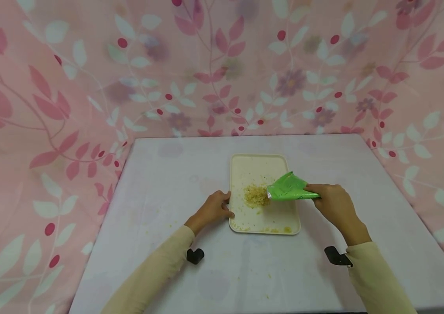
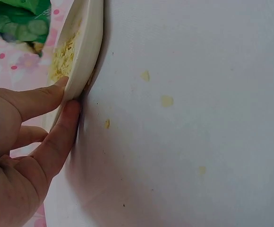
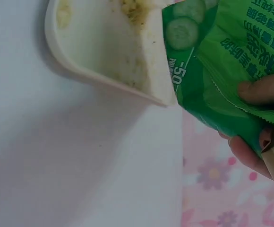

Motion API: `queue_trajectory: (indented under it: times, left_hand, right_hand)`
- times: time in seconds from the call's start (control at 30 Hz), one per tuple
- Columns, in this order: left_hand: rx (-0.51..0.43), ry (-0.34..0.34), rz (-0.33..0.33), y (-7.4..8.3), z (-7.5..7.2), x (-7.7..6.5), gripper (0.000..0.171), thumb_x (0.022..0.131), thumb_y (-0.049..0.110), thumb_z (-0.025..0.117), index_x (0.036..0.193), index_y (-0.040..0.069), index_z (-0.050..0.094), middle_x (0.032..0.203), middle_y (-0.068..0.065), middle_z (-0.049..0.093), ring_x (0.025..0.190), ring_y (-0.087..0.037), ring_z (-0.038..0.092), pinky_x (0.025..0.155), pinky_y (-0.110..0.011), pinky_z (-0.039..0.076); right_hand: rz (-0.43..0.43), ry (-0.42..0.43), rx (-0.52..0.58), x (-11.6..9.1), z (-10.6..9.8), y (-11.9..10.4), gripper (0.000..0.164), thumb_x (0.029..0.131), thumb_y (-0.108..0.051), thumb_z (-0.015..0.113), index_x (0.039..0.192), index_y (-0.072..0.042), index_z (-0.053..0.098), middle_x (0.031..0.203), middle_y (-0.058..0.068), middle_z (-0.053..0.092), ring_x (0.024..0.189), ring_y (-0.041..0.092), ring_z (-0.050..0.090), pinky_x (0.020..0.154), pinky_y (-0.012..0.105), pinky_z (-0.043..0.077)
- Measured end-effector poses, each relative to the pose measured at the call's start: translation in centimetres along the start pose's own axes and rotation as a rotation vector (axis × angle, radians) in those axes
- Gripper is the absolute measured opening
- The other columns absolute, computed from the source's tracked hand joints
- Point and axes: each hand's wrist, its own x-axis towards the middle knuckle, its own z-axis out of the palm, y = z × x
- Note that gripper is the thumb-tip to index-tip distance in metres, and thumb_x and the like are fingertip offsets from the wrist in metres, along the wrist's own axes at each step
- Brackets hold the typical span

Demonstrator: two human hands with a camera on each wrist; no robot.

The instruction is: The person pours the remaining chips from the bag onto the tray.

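Note:
A cream rectangular tray [image 1: 255, 165] lies on the table with a heap of yellowish crushed crumbs [image 1: 256, 196] near its middle. My left hand [image 1: 211, 209] pinches the tray's left rim, one digit over the edge and another under it in the left wrist view. The right hand [image 1: 333, 205] grips a green snack bag [image 1: 287, 188] printed with cucumber slices. Tilted over the tray's right side, the bag has its far end beside the crumb heap. In the right wrist view the thumb [image 3: 264, 90] presses on the bag's face; whatever is inside it is hidden.
The tray stands on a white cloth-covered table [image 1: 166, 174]. Small crumbs [image 2: 166, 100] are scattered on the cloth left of the tray and towards the front. Pink floral fabric [image 1: 222, 65] hangs behind the table and at both sides.

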Motion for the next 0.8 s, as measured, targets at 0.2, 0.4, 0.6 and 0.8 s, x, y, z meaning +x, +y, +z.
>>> queue_trajectory:
  times: [0.2, 0.4, 0.6, 0.8]
  left_hand:
    - [-0.003, 0.009, -0.004, -0.1, 0.0, 0.1, 0.086, 0.074, 0.008, 0.086, 0.143, -0.007, 0.038, 0.104, -0.013, 0.054, 0.076, -0.011, 0.06, 0.065, -0.022, 0.051]
    - [-0.012, 0.008, 0.008, -0.3, 0.2, 0.2, 0.085, 0.074, 0.006, 0.086, 0.143, -0.008, 0.038, 0.104, -0.013, 0.054, 0.077, -0.012, 0.061, 0.066, -0.023, 0.051]
    - [-0.012, 0.011, 0.048, -0.3, 0.2, 0.0, 0.082, 0.075, 0.005, 0.084, 0.141, -0.011, 0.038, 0.102, -0.012, 0.054, 0.075, -0.01, 0.06, 0.066, -0.022, 0.051]
    - [0.028, 0.014, 0.032, -0.1, 0.0, -0.1, 0.079, 0.079, 0.009, 0.082, 0.142, -0.008, 0.039, 0.104, -0.012, 0.055, 0.079, -0.012, 0.061, 0.069, -0.023, 0.051]
  right_hand:
    - [-0.024, 0.115, 0.045, 0.1, -0.9, -0.2, 0.04, 0.071, 0.016, 0.067, 0.104, -0.004, 0.077, 0.102, 0.015, 0.072, 0.085, 0.039, 0.068, 0.066, 0.053, 0.052]
    - [0.021, 0.027, 0.015, 0.6, -0.2, 0.5, 0.035, 0.074, 0.011, 0.069, 0.105, -0.004, 0.076, 0.099, 0.019, 0.072, 0.082, 0.041, 0.068, 0.063, 0.053, 0.051]
    - [0.004, 0.129, 0.054, 1.0, -1.0, 0.1, 0.037, 0.074, 0.014, 0.07, 0.105, -0.005, 0.077, 0.099, 0.017, 0.072, 0.084, 0.04, 0.068, 0.065, 0.054, 0.052]
    - [0.026, 0.008, 0.012, 0.9, -0.1, 0.4, 0.031, 0.075, 0.009, 0.071, 0.103, -0.003, 0.076, 0.095, 0.02, 0.072, 0.079, 0.042, 0.067, 0.06, 0.053, 0.051]
